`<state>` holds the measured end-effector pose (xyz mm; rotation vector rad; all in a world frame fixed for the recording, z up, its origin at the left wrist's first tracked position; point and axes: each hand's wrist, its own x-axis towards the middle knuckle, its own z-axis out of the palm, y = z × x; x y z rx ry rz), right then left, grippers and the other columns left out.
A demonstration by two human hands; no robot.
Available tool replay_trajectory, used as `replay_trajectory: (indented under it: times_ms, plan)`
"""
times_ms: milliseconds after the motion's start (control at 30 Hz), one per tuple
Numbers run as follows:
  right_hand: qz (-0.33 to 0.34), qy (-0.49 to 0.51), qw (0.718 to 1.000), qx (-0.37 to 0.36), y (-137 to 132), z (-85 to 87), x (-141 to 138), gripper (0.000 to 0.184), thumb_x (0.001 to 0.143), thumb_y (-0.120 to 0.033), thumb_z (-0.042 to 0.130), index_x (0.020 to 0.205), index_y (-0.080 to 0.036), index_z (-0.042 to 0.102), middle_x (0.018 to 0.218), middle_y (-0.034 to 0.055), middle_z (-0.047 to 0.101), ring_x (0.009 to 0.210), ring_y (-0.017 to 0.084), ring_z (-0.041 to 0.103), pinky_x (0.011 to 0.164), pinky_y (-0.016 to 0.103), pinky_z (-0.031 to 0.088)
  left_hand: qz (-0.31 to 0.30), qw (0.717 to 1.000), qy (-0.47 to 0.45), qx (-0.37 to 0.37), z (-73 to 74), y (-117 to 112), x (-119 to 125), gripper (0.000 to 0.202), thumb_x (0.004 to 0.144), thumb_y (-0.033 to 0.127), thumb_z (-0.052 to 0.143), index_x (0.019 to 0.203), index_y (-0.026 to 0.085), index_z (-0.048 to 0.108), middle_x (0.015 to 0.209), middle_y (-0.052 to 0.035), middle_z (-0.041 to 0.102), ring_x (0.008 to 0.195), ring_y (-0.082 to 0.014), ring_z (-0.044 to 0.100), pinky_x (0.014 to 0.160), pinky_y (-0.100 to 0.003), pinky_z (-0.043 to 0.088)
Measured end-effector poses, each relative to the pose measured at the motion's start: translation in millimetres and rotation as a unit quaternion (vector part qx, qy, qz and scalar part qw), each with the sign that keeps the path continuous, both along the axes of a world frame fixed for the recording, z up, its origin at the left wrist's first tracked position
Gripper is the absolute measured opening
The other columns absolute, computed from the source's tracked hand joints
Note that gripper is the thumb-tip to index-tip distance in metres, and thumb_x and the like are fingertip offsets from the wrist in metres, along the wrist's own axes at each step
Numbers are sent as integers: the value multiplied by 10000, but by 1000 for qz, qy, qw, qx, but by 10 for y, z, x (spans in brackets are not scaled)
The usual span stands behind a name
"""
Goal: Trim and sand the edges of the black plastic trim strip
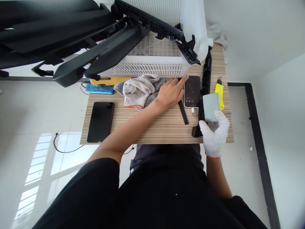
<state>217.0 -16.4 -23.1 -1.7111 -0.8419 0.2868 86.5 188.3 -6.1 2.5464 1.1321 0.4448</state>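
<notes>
My left hand (172, 92) is bare and reaches across the table. Its index finger is stretched out to the upper left corner of a smartphone (192, 89) with a lit dark screen, and no object shows in its fingers. A white knit glove covers my right hand (215, 132), whose thumb and fingers grip a pale grey-green square pad (211, 106). Partly under that pad lies a long black plastic trim piece (206, 76). A yellow utility knife (219, 93) with its blade out rests just right of the pad. By my left wrist is a narrow black strip (183, 113).
A white plastic basket (152, 60) holding several long black plastic parts (102, 54) stands at the back, and they jut out leftward. Crumpled gloves (140, 90), a yellow tool (111, 80), a blue case (100, 89) and a dark tablet-like device (100, 121) lie on the left half.
</notes>
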Motion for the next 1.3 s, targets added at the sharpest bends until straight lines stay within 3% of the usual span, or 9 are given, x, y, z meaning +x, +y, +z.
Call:
replay_trajectory:
  times_ms: [133, 300, 533, 833, 1300]
  plan:
    - [-5, -7, 1000, 9, -6, -5, 0, 625, 732, -276, 835, 1308, -238, 595, 1410, 101, 574, 1361, 294, 551, 1135, 519, 473, 29, 999, 29, -13, -24, 80, 81, 546, 984, 236, 422, 1527, 230, 468, 1123, -112, 685, 1056, -290, 640, 928, -389, 491]
    - [4, 4, 1000, 18, -10, -19, 6, 638, 726, -237, 837, 1315, -237, 592, 1412, 94, 575, 1354, 300, 557, 1101, 520, 508, 36, 998, 56, -12, -10, 89, 69, 567, 993, 259, 398, 1558, 218, 424, 1206, -123, 685, 1082, -293, 659, 880, -373, 494]
    - [2, -11, 999, 34, -8, -50, 35, 654, 697, -205, 859, 1303, -238, 615, 1369, 80, 608, 1332, 295, 577, 1097, 523, 515, 44, 996, 76, -8, 48, 109, 88, 562, 995, 275, 349, 1547, 235, 448, 1153, -98, 722, 981, -258, 687, 795, -344, 489]
    - [-1, -5, 999, 31, 0, -39, 22, 648, 696, -208, 854, 1296, -237, 610, 1383, 87, 589, 1329, 296, 577, 1088, 525, 520, 40, 997, 62, -7, 3, 105, 90, 546, 996, 296, 357, 1530, 291, 476, 1193, -98, 704, 1006, -285, 680, 812, -377, 480]
    - [-24, 1, 1000, 11, 8, -30, 18, 639, 685, -239, 863, 1280, -229, 631, 1387, 89, 605, 1299, 292, 596, 1087, 523, 520, 18, 998, 54, 9, -9, 86, 20, 565, 1000, 280, 359, 1559, 277, 443, 1171, -94, 680, 1020, -283, 648, 815, -373, 478]
